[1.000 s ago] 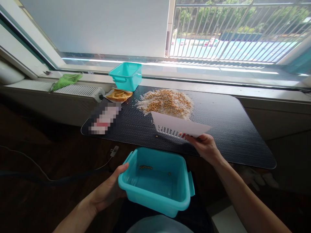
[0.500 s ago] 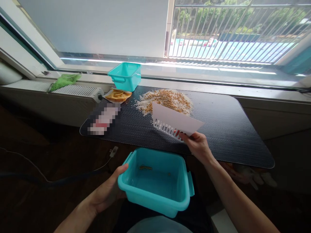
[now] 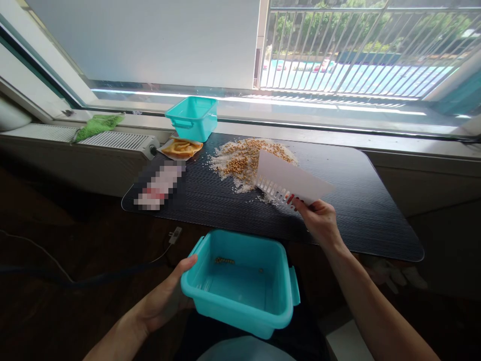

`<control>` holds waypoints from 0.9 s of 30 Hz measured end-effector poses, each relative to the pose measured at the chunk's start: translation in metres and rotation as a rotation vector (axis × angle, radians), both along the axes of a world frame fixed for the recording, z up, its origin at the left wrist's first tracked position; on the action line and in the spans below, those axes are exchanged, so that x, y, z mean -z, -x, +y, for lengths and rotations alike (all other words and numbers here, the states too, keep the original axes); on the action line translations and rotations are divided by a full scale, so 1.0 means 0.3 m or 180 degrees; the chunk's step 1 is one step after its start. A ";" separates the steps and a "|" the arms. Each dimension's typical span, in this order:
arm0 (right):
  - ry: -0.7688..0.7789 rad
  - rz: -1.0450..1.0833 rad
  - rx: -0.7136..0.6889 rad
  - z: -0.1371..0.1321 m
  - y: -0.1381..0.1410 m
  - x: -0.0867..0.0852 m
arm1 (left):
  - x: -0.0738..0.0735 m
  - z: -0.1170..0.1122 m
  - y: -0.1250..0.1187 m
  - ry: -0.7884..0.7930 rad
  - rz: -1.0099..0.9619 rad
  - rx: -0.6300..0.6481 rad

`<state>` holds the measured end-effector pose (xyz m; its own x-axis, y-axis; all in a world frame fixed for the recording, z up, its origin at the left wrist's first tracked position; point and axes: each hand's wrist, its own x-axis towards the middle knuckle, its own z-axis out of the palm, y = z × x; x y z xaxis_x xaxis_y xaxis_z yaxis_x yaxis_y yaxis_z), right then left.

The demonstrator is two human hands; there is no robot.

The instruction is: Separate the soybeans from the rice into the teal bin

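My left hand (image 3: pixel 167 296) grips the left side of a turquoise plastic bin (image 3: pixel 240 313), its thumb over the rim. A short row of yellow kernels lies on the floor of this bin, with a small speck farther right. My right hand (image 3: pixel 319 218) is closed on a white slotted card (image 3: pixel 291 175), holding it tilted by its lower right edge above the dark table (image 3: pixel 361 200). Just beyond the card spreads a pile of yellow kernels and white grains (image 3: pixel 244 163). The card hides the pile's near right part.
A second turquoise bin (image 3: pixel 195 120) stands at the table's back left, behind a folded orange cloth (image 3: pixel 182 148). A blurred-out item (image 3: pixel 160 185) lies on the left. Beyond are a radiator (image 3: pixel 120 140) with a green cloth (image 3: pixel 98 125) and the window.
My right hand has moved the white card to the right and slightly away. More of the pile and some scattered white grains now show. The left hand and held bin stay nearly still.
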<state>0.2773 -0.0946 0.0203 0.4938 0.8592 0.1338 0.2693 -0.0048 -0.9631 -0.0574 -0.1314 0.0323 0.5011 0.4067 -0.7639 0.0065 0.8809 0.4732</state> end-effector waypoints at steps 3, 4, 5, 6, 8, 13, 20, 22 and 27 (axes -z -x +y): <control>-0.0051 -0.0038 -0.0134 0.014 0.008 0.000 | 0.000 -0.002 0.001 0.0000 -0.0007 -0.0010; -0.0057 -0.0042 -0.0172 0.015 0.010 0.000 | 0.002 -0.003 0.002 0.0007 -0.0009 -0.0022; -0.0048 -0.0044 -0.0212 0.013 0.011 -0.001 | 0.004 -0.004 0.003 0.0011 -0.0004 -0.0034; -0.0034 -0.0045 -0.0243 0.009 0.011 -0.002 | 0.006 -0.005 0.005 0.0039 -0.0006 -0.0043; 0.0006 -0.0060 -0.0283 -0.001 0.009 -0.007 | 0.009 -0.006 0.006 0.0038 0.0005 -0.0086; 0.0019 -0.0081 -0.0246 -0.014 0.002 -0.014 | 0.015 -0.001 0.001 0.0038 0.0000 -0.0094; 0.0082 -0.0073 -0.0542 -0.017 0.021 -0.009 | 0.011 -0.001 0.003 0.0008 -0.0021 -0.0082; 0.0075 -0.0078 -0.0633 -0.024 0.028 -0.018 | 0.011 -0.004 0.007 0.0013 -0.0026 -0.0092; -0.0025 -0.0087 -0.0619 -0.036 0.038 -0.038 | 0.017 -0.006 0.010 0.0054 -0.0059 -0.0109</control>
<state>0.2660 -0.1053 0.0318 0.3145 0.9370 0.1519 0.2905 0.0573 -0.9552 -0.0606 -0.1331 0.0273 0.5011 0.4110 -0.7616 -0.0325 0.8884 0.4580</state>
